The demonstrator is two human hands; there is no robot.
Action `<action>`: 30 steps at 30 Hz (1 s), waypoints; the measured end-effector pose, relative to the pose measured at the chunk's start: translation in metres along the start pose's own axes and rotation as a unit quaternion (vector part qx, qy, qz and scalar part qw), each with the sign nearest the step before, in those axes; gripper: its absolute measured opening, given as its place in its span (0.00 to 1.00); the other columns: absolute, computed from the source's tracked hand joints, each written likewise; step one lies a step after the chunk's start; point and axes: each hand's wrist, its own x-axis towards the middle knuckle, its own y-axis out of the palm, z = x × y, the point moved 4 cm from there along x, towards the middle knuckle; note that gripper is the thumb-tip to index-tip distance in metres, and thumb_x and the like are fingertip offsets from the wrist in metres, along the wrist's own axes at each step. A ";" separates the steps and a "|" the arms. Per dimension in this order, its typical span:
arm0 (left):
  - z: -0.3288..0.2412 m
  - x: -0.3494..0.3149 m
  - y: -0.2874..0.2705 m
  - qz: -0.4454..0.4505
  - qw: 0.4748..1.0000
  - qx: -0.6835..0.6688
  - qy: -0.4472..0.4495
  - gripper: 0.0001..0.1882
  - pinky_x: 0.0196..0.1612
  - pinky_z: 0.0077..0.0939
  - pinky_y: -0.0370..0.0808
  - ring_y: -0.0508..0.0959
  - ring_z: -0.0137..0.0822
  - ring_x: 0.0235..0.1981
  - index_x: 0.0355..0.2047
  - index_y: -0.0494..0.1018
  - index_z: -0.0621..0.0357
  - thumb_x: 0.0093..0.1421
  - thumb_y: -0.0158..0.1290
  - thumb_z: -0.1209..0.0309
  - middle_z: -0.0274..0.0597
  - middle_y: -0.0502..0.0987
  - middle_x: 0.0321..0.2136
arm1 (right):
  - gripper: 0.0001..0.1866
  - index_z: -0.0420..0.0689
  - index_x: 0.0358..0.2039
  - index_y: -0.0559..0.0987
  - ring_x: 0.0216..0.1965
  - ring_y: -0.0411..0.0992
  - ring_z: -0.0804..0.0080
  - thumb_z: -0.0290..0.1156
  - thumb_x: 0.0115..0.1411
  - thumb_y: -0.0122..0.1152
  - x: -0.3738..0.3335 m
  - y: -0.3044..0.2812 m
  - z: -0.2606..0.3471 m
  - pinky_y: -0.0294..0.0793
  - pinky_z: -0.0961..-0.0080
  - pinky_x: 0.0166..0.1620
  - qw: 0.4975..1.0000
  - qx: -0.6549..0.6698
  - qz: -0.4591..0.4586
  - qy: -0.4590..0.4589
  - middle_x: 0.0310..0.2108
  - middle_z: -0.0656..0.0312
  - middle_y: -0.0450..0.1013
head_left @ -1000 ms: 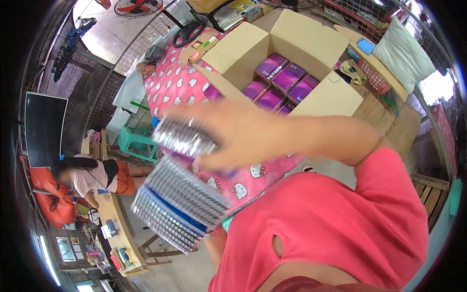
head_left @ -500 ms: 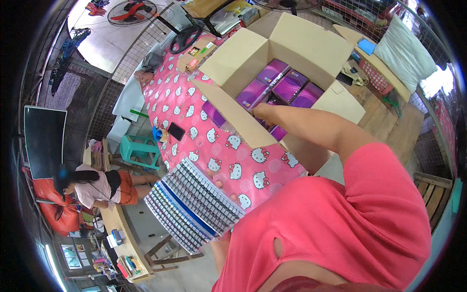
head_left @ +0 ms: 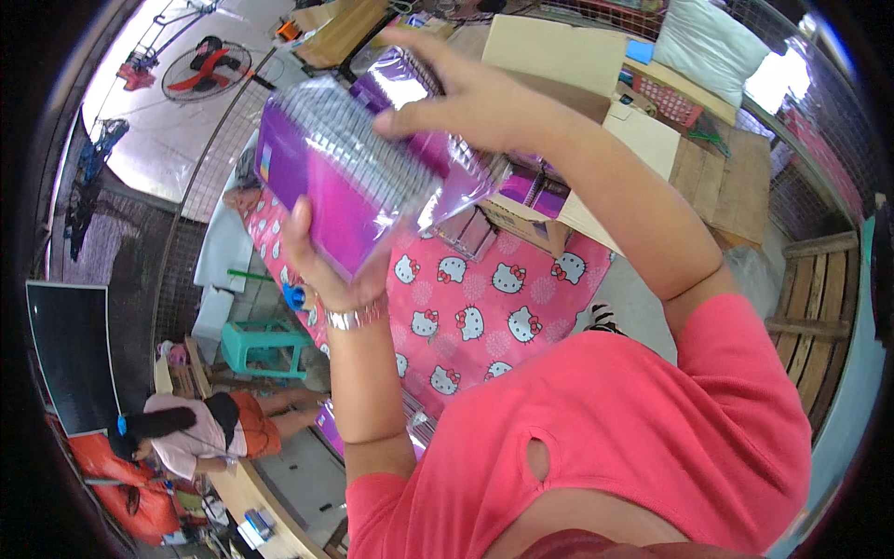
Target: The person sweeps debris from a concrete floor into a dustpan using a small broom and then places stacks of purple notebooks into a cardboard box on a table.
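Observation:
My left hand (head_left: 335,275), with a silver band at the wrist, grips a clear-wrapped bundle of purple spiral notebooks (head_left: 345,196) from below. The bundle is raised and tilted, its wire spines facing up and right. My right hand (head_left: 452,98) is just behind and to the right, thumb and forefinger spread wide around another wrapped purple notebook pack (head_left: 391,76); its other fingers are hidden. Partly behind my right forearm stands the open cardboard box (head_left: 554,58) with more purple notebooks (head_left: 540,186) inside.
A pink patterned cloth (head_left: 484,321) covers the table. A wrapped notebook pack (head_left: 466,233) lies beside the box, and more notebooks (head_left: 331,424) show beside my left forearm. Left are a green stool (head_left: 265,347) and another person (head_left: 191,433). A wooden chair (head_left: 810,321) stands right.
My right hand has come out of the box and up to the left, with a notebook pack. My left hand has risen from the table's left edge with notebooks. The view has shifted.

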 end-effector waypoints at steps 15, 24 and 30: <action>0.018 0.050 -0.012 -0.112 0.990 0.083 -0.008 0.15 0.41 0.30 0.73 0.76 0.34 0.35 0.40 0.67 0.62 0.52 0.52 0.71 0.40 0.74 0.34 | 0.32 0.37 0.46 0.66 0.40 0.71 0.52 0.50 0.50 0.57 -0.083 0.024 -0.290 0.70 0.58 0.42 0.839 -0.139 0.068 0.521 0.39 0.45 0.70; 0.083 0.076 0.011 -0.051 0.987 0.051 -0.141 0.18 0.41 0.32 0.73 0.76 0.37 0.36 0.42 0.67 0.60 0.51 0.53 0.67 0.41 0.75 0.36 | 0.39 0.44 0.55 0.62 0.43 0.70 0.64 0.63 0.53 0.45 -0.013 -0.027 -0.204 0.71 0.72 0.42 0.899 0.238 0.063 0.362 0.43 0.54 0.70; 0.103 0.096 0.028 -0.055 0.941 0.333 0.011 0.32 0.62 0.28 0.40 0.44 0.39 0.63 0.58 0.52 0.66 0.57 0.48 0.64 0.51 0.50 0.60 | 0.33 0.52 0.53 0.64 0.50 0.65 0.60 0.40 0.44 0.64 0.015 -0.076 -0.094 0.65 0.68 0.49 0.989 -0.121 0.038 0.077 0.51 0.50 0.63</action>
